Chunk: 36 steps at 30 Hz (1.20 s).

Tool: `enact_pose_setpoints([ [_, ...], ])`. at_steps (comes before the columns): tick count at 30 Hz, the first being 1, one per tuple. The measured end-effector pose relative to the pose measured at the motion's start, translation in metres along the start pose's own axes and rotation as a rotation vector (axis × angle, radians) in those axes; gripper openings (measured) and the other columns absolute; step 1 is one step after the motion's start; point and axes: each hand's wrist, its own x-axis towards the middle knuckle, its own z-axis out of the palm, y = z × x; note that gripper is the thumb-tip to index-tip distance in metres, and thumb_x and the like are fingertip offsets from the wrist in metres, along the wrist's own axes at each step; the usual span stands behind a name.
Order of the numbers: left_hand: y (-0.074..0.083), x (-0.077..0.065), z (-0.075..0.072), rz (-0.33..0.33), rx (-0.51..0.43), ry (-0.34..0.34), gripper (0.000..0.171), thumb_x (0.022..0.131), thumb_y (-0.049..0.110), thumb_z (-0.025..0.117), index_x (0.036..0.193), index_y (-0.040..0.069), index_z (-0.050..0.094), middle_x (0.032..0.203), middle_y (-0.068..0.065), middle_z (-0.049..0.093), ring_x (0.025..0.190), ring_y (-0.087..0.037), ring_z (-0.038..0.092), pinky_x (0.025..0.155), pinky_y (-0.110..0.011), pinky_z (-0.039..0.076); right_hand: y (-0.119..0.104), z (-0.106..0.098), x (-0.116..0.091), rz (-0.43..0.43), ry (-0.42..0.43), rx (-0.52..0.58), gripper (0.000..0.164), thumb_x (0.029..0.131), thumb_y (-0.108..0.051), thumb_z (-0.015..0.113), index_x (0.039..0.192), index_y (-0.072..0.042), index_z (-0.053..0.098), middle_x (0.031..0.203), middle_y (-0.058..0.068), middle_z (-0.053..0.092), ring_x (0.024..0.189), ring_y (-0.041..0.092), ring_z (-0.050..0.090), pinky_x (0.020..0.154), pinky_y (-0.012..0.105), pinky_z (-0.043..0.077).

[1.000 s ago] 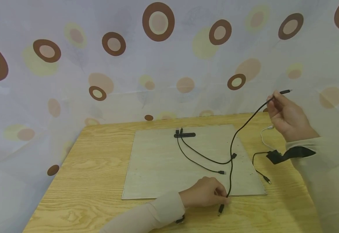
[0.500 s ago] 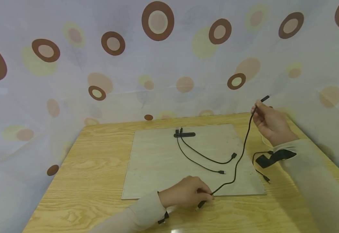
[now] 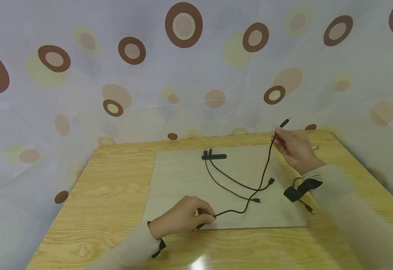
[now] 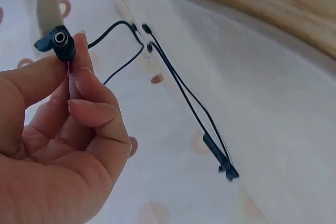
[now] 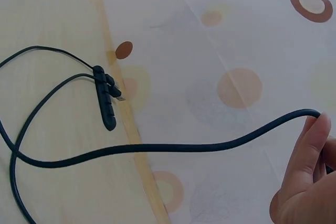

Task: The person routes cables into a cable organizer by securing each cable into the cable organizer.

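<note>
1. One spotted sheet (image 3: 183, 75) hangs behind one wooden table (image 3: 112, 191).
2. One pale board (image 3: 179, 180) lies on the table.
3. Two hands: the left hand (image 3: 184, 215), low by the board's front edge, pinches one end of a black cord between thumb and fingers. The right hand (image 3: 295, 150), raised toward the far right corner, pinches near its other end.
4. That held cord (image 5: 173, 148) sags between them above the board, crossing two cords (image 5: 39, 47) lying there.
5. The clip (image 5: 104, 103), at the board's far side, holds those two; the right wrist view shows its notches, the head view little more than a dark bar.
6. Another plug (image 3: 307, 207) lies right of the board, its cord partly hidden.
7. Only the left wrist view shows the round hole in the left-hand plug (image 4: 62, 40).
</note>
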Motion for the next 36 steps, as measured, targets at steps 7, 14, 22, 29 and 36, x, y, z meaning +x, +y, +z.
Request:
enact_pose_setpoints([
  [7,-0.011,-0.017,-0.019,0.008,0.050,0.078,0.013,0.094,0.016,0.062,0.099,0.010,0.073,0.082,0.006,0.068,0.073,-0.002,0.055,0.064,-0.021,0.045,0.018,0.008,0.008,0.015,0.005,-0.118,0.013,0.092,-0.019,0.064,0.085,-0.010,0.072,0.080,0.000,0.067,0.071,0.006,0.064,0.065,0.014,0.052],
  [14,-0.016,-0.028,-0.037,0.007,0.078,0.161,0.014,0.095,0.017,0.059,0.098,0.011,0.072,0.086,0.001,0.068,0.073,-0.003,0.051,0.061,-0.021,0.041,0.030,0.014,0.016,0.032,-0.045,-0.181,0.013,0.094,-0.012,0.061,0.088,-0.013,0.072,0.083,0.000,0.069,0.076,0.007,0.066,0.069,0.016,0.053],
  [22,-0.024,-0.036,-0.055,-0.051,0.115,0.226,0.015,0.097,0.018,0.058,0.100,0.015,0.072,0.088,0.000,0.069,0.073,-0.006,0.053,0.063,-0.024,0.043,0.053,0.027,0.028,0.019,-0.094,-0.353,0.019,0.094,-0.017,0.062,0.111,-0.008,0.063,0.086,-0.005,0.069,0.080,0.006,0.065,0.072,0.017,0.053],
  [29,-0.032,-0.041,-0.064,-0.057,0.139,0.312,0.014,0.096,0.017,0.059,0.098,0.013,0.072,0.092,0.000,0.070,0.075,-0.006,0.055,0.062,-0.023,0.041,0.079,0.038,0.042,-0.011,-0.096,-0.519,0.047,0.097,-0.018,0.059,0.133,0.009,0.048,0.085,-0.009,0.067,0.078,0.004,0.064,0.070,0.016,0.052],
  [36,-0.036,-0.038,-0.066,-0.006,0.337,0.374,0.010,0.092,0.010,0.063,0.094,0.009,0.072,0.088,0.001,0.069,0.074,-0.008,0.053,0.062,-0.023,0.044,0.104,0.047,0.056,-0.009,-0.049,-0.592,0.040,0.097,-0.016,0.059,0.126,0.010,0.055,0.092,0.002,0.067,0.077,0.005,0.064,0.069,0.017,0.053],
])
